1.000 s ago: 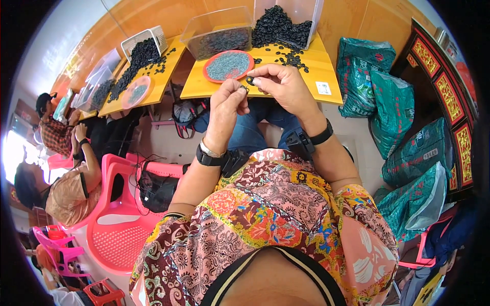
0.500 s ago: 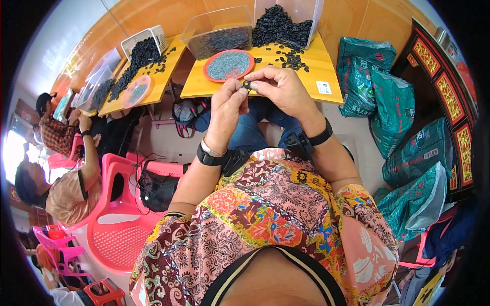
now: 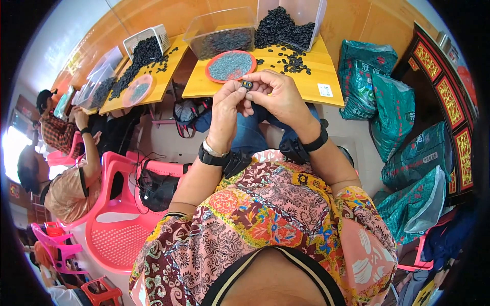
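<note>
Both hands point(image 3: 228, 103) point(image 3: 278, 96) (curled, close together) pinch a small black piece point(image 3: 247, 85).

By the look of it, a small hand-work workshop: the yellow counter point(image 3: 329, 64) bears a heap of black pieces point(image 3: 282, 29) and a red plate point(image 3: 220, 80) of tiny grey parts point(image 3: 229, 65), a second counter point(image 3: 159, 87) is loaded much the same, stuffed green sacks point(image 3: 393, 117) stand on the floor point(image 3: 365, 137), and other people point(image 3: 71, 196) sit among pink plastic chairs point(image 3: 120, 245). A dark cabinet point(image 3: 449, 97) with gilded panels looks more domestic.
</note>
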Demonstrator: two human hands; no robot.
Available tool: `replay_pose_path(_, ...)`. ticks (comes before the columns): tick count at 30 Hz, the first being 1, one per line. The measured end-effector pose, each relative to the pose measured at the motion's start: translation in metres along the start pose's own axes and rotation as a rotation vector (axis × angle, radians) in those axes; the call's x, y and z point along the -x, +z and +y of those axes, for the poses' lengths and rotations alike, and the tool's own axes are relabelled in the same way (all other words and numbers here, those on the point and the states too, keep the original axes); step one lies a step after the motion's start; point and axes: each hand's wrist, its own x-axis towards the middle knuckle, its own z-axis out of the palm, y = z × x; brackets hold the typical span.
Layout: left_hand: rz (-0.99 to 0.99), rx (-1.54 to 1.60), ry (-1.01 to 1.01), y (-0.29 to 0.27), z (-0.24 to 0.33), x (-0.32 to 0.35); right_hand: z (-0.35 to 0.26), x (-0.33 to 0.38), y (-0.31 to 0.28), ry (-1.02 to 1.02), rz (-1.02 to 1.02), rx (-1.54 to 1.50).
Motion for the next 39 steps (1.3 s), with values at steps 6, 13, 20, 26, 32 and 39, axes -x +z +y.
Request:
replay_pose_path(6, -0.077, -0.115, 0.038, -0.004, 0.008, 0.000, -0.005, 0.000, -0.003, -0.013, 0.032, 0.028)
replay_pose_path(13, -0.137, -0.591, 0.438, -0.006, 0.017, 0.002, -0.018, 0.003, -0.008, 0.045, -0.057, -0.234)
replay_pose_path(20, -0.072, -0.701, 0.643, -0.003, 0.017, 0.006, -0.024, 0.004, -0.013, 0.104, -0.155, -0.319)
replay_pose_path(26, -0.047, -0.760, 0.657, -0.004, 0.019, 0.008, -0.022, 0.005, -0.012, 0.070, -0.168, -0.286)
replay_pose_path(32, -0.121, -0.221, 0.225, 0.001, 0.004, -0.001, -0.020, 0.003, -0.002, 0.026, 0.000, -0.202)
replay_pose_path(39, -0.129, -0.109, 0.073, -0.006, -0.003, -0.009, -0.001, -0.003, -0.004, -0.049, 0.026, -0.047)
